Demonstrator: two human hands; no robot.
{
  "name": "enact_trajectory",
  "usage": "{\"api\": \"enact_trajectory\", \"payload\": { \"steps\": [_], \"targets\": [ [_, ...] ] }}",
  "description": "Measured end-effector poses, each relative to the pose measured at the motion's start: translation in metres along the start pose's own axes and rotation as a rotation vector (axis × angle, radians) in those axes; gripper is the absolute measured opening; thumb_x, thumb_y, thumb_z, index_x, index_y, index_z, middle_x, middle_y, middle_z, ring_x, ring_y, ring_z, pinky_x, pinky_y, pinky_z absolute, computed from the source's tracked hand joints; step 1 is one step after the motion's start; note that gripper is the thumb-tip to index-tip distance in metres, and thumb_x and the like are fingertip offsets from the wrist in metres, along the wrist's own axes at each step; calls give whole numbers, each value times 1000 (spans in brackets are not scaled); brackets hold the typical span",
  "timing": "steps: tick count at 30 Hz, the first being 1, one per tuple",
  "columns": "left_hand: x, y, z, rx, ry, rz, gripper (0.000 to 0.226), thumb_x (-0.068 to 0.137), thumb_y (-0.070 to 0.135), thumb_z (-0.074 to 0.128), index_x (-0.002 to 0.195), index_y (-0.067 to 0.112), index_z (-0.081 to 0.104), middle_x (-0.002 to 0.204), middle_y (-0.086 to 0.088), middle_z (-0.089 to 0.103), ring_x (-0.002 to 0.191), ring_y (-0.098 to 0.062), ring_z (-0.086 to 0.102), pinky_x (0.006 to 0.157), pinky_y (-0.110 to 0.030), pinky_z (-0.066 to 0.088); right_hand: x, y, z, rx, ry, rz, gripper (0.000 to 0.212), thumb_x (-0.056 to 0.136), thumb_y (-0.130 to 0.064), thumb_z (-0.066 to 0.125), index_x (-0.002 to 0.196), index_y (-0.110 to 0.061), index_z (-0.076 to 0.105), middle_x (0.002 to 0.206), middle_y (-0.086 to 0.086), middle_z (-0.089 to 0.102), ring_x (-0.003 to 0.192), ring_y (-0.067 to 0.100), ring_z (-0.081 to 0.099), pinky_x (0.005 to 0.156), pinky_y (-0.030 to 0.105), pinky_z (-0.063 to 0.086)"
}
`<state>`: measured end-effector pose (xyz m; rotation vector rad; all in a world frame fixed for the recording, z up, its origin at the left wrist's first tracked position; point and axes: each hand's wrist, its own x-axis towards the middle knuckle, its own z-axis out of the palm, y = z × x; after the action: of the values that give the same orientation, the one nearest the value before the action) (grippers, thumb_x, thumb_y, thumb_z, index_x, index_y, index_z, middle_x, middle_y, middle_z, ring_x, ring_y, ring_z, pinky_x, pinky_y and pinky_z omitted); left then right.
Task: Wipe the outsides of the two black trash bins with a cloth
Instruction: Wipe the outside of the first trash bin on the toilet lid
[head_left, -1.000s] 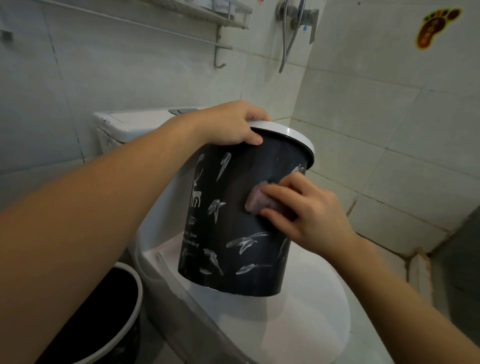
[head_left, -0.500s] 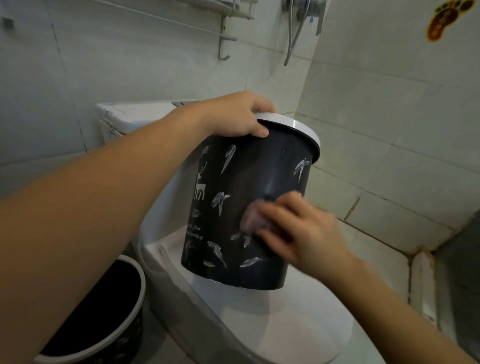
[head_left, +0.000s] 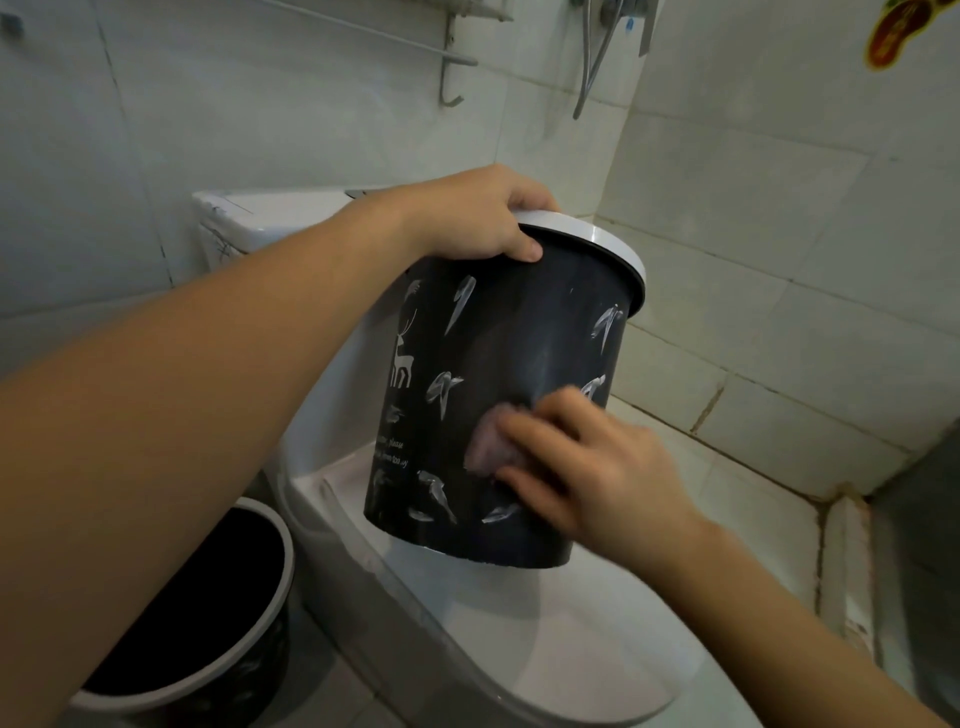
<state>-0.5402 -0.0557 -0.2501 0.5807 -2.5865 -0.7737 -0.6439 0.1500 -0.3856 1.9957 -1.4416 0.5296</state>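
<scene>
Downward goes the right hand, pressing the pink cloth lower on the tilted black bin.
Left hand grips its white rim; hard rubbing could slide the bin off the toilet lid.

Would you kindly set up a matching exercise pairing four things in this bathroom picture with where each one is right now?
Things:
1. left hand
2. pinkish-grey cloth
3. black plastic bin with white deer and leaf prints
4. second black bin with a white rim

Places:
A. on the floor beside the white toilet
B. tilted, its base over the closed toilet lid
C. gripping the white rim of the printed bin
D. pressed against the printed bin's side under the right hand

Pairs: 1-C, 2-D, 3-B, 4-A
</scene>
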Motion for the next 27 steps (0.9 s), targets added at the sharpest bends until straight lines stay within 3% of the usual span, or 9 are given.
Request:
{"api": "enact_trajectory", "payload": {
  "steps": [4, 7, 13, 17, 20, 27],
  "targets": [
    [0, 0, 1, -3, -4, 6, 27, 93, 12, 65, 110, 33, 64, 94, 17, 66, 88, -2, 60, 82, -21, 46, 19, 3, -3, -19, 56, 159, 33, 91, -39, 69, 117, -18, 69, 101, 6, 60, 68, 17, 55, 51, 23, 43],
    [-1, 0, 0, -10, -9, 2, 27, 93, 12, 65, 110, 33, 64, 95, 17, 66, 88, -2, 61, 79, -19, 45, 7, -5, 0, 25, -9, 68, 32, 91, -40, 67, 116, -18, 69, 100, 5, 58, 70, 12, 48, 56, 19, 37],
    [-2, 1, 0, -13, -6, -1, 27, 93, 12, 65, 109, 34, 64, 93, 18, 65, 85, 0, 60, 75, -17, 43, -15, -16, 2, 40, -109, -103, 27, 96, -37, 60, 113, -19, 71, 96, 4, 59, 72, 15, 54, 52, 24, 46],
    [-1, 2, 1, -7, -8, -2, 27, 93, 13, 64, 109, 34, 64, 96, 17, 66, 88, -1, 61, 79, -20, 45, 10, -11, -4, -52, -30, 32, 27, 96, -39, 59, 113, -20, 70, 97, 4, 59, 72, 15, 55, 56, 19, 34],
    [-1, 2, 0, -3, -12, 1, 27, 93, 13, 64, 111, 34, 66, 98, 14, 68, 91, -4, 62, 82, -22, 47, 22, -10, -4, -46, -39, 96, 30, 95, -41, 59, 113, -20, 70, 99, 5, 60, 73, 15, 57, 55, 19, 36],
    [-4, 2, -1, -8, -5, -3, 26, 92, 13, 65, 109, 32, 66, 95, 14, 67, 88, -4, 61, 80, -20, 47, -13, -20, 2, 73, -154, -118, 25, 96, -38, 59, 112, -22, 70, 97, 3, 57, 73, 13, 52, 54, 22, 45]
  ]
}}
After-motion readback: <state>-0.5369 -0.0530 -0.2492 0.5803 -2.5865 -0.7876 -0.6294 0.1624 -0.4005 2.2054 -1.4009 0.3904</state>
